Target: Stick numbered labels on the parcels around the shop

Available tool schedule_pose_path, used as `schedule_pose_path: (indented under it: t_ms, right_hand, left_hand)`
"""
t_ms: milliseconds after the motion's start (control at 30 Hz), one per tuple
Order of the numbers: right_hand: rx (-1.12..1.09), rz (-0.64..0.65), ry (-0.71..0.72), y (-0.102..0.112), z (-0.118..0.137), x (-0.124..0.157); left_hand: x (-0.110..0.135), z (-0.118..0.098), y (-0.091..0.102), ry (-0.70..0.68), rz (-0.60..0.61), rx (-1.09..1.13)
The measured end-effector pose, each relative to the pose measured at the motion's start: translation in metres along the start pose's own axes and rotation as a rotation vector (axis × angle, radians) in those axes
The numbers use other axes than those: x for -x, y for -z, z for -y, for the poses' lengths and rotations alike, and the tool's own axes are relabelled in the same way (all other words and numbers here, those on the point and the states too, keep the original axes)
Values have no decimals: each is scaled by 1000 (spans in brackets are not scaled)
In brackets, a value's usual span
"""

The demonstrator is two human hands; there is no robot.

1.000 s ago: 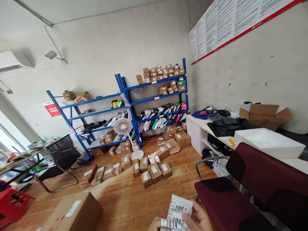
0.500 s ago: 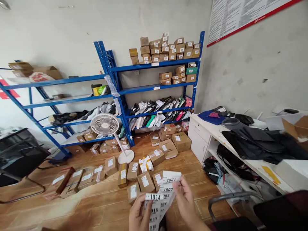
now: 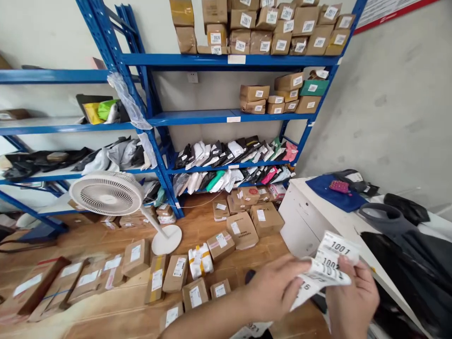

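Observation:
Strips of white number labels (image 3: 339,244) are bunched up between my two hands at the lower right, printed with 1001 and other numbers. My left hand (image 3: 277,285) reaches across from the lower middle and pinches the folded strips at their left side. On the opposite side, my right hand (image 3: 355,294) grips the same strips, its thumb near the upper labels. A loose lower length of the labels hangs below my left forearm, partly hidden by it.
Blue shelves (image 3: 197,116) hold numbered boxes and bagged parcels. Cartons (image 3: 178,273) line the wooden floor beside a white standing fan (image 3: 108,193). To the right, a white desk (image 3: 300,207) carries dark clothes (image 3: 406,254) and a blue cloth.
The view has come closer to the shelves. Both hands have shifted right with the label strips, which are now folded and bunched instead of hanging down flat.

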State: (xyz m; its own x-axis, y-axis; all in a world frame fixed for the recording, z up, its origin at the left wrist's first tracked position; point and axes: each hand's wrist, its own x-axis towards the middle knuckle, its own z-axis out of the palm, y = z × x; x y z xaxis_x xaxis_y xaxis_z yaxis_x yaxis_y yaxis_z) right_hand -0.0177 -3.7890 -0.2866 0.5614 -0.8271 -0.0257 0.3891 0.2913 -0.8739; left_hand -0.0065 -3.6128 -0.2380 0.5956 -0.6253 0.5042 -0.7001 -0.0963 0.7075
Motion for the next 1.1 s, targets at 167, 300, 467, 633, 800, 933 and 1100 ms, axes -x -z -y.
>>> schedule_pose_path:
  t_ms: [167,300,467,633,800,933,1100]
  right_hand:
    - [-106,129,-177,-103,-33,-122]
    - [-169,362,-307,-188,-48,-210]
    - [-190,419,-140,-249,-47,-268]
    - [-138,286,157,-274,-46,-290]
    - [-103,292,35,-298,-68,-325]
    - [-85,343,-99,-313,-100,-360]
    - [-140,350,-55,-334,-151,-378]
  left_hand:
    - [-129,108,-9,151,-176,115]
    - [-221,177,3,173,-424,67]
    - [-300,212,26,89,-521,45]
    - [-337,246,21,-40,-701,-50]
    - [-364,288,16,41,-667,-16]
    - [-387,323,28,113,-588,51]
    - [-414,374,48,229,-500,222]
